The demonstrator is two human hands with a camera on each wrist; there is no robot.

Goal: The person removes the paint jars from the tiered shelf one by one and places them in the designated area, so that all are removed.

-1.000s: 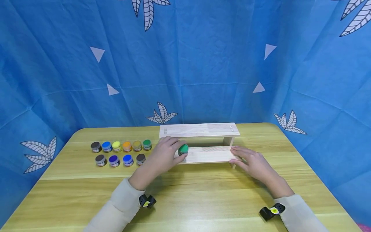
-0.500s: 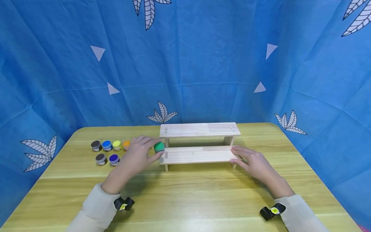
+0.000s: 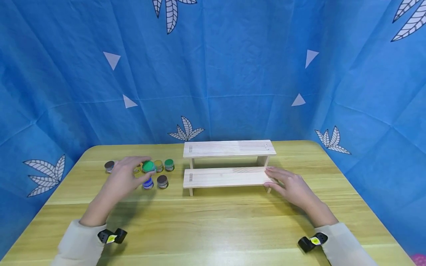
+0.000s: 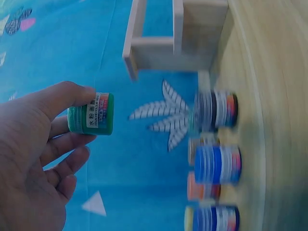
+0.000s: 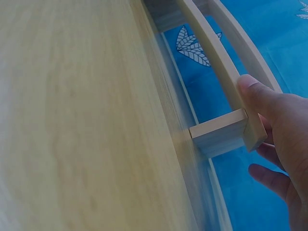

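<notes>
My left hand point(image 3: 124, 178) pinches a small green paint jar point(image 3: 148, 166) between thumb and fingers, holding it up over the jars on the left of the table. In the left wrist view, this labelled jar point(image 4: 99, 114) is tilted on its side relative to the camera, its other fingers loosely bent below. My right hand point(image 3: 290, 184) grips the right end of the lower board of a two-tier wooden rack point(image 3: 223, 178). The right wrist view has the thumb on the board's edge point(image 5: 226, 72), with fingers behind it.
Several paint jars stand in two rows on the left: a green jar point(image 3: 169, 165), an ochre jar point(image 3: 158, 166), a brown-lidded jar point(image 3: 162, 181), a blue jar point(image 3: 148, 183) and a dark jar point(image 3: 109, 166). My left hand hides others. A blue curtain point(image 3: 213, 74) hangs behind the table.
My left hand has carried the green paint jar leftward from above the lower board, past the board's left end, to over the jars. My right hand stays on the rack's right end.
</notes>
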